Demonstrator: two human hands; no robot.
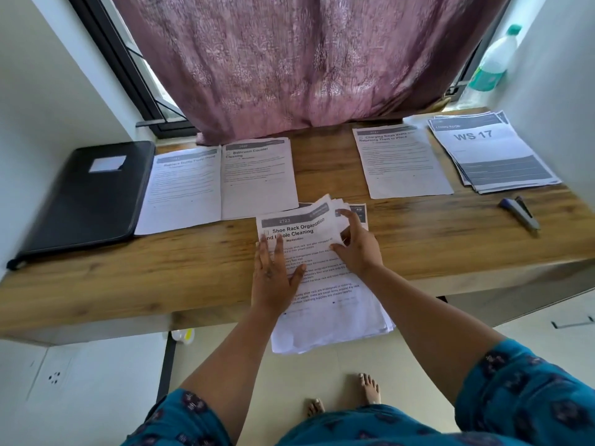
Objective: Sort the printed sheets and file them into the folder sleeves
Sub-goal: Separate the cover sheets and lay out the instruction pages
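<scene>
A thick stack of printed sheets (325, 304) lies at the desk's front edge and hangs over it; its top page reads "Shoe Rack Organization". My left hand (273, 278) presses flat on the top page. My right hand (357, 246) grips the fanned upper right corners of the stack. A closed black folder (87, 194) lies at the far left. Beside it two sheets (219, 181) lie side by side. A single sheet (402, 162) lies right of centre, and a pile topped "WS 17" (492, 152) sits at the far right.
A stapler (520, 212) lies on the wooden desk (128, 284) near the right edge. A plastic bottle (492, 62) stands on the window sill at the back right. A pink curtain (306, 59) hangs behind the desk. My bare feet show on the floor below.
</scene>
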